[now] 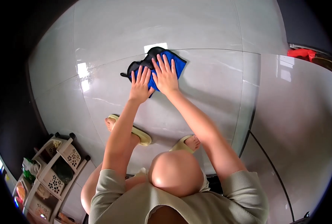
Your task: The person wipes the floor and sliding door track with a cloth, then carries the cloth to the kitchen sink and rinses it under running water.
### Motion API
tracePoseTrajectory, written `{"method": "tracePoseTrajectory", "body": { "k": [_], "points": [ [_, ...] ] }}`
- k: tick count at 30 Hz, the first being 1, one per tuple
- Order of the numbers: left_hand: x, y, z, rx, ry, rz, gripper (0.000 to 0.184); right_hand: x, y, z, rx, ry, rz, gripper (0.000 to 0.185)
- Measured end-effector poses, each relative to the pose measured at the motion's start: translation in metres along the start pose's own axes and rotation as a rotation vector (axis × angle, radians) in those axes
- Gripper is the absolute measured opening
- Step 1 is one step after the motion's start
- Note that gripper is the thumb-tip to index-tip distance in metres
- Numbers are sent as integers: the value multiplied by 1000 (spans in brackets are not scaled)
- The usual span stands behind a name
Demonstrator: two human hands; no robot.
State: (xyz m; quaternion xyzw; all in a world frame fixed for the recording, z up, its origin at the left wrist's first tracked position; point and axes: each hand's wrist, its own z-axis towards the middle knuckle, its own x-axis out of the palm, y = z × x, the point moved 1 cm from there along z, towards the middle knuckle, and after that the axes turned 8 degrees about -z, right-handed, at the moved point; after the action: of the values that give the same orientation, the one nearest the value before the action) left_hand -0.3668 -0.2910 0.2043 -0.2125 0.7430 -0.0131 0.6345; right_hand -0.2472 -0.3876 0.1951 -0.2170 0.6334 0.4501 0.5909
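A blue cloth (180,65) with a dark grey side and black edging lies bunched on the glossy tiled floor (203,30). My left hand (140,86) presses flat on its left part, fingers stretched out and pointing away from me. On the right part of the cloth rests my right hand (165,76), its fingers spread and a little farther forward. The two hands lie side by side, close together but apart. Part of the cloth is hidden under them.
Yellow-green slippers (141,136) are on my feet below my forearms. At the lower left stands a white shelf rack with patterned baskets (55,183). A red object (302,54) lies at the upper right, and a black cable (272,164) runs along the lower right.
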Motion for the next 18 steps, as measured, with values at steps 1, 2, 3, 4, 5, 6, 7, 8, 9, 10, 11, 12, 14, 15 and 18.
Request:
{"method": "tracePoseTrajectory", "body": {
  "k": [1,2,3,4,5,6,7,8,9,10,11,12,14,15,18],
  "points": [
    [0,-9,-2,-54,9,12,77,-2,0,-6,-12,26,2,58],
    [11,-16,-10,-93,-20,41,75,-4,0,-15,-16,40,23,59],
    [19,-28,-22,-118,5,63,76,-6,-1,-29,-39,60,24,59],
    [27,-41,-37,-140,29,83,76,-8,-1,-45,-60,80,23,59],
    [34,-52,-53,-149,90,88,77,-11,0,-63,-81,117,19,60],
    [40,-61,-71,-139,150,93,77,-14,1,-84,-91,152,11,60],
    [45,-70,-87,-126,190,66,77,-14,1,-105,-102,168,15,61],
    [51,-77,-103,-111,231,40,76,-14,3,-125,-111,184,21,61],
    [56,-85,-115,-101,246,26,75,-14,2,-140,-122,208,34,61],
    [57,-91,-123,-91,265,12,74,-16,2,-153,-131,233,49,61],
    [58,-92,-125,-59,241,22,73,-16,2,-160,-116,214,42,61],
    [55,-91,-123,-31,199,23,72,-16,3,-161,-101,207,40,61],
    [50,-82,-119,49,203,27,74,-14,6,-162,-72,200,36,61],
    [47,-76,-114,79,217,31,76,-12,9,-160,-36,193,3,62],
    [32,-53,-94,194,246,60,80,-7,14,-148,36,142,-1,63]
  ]
}}
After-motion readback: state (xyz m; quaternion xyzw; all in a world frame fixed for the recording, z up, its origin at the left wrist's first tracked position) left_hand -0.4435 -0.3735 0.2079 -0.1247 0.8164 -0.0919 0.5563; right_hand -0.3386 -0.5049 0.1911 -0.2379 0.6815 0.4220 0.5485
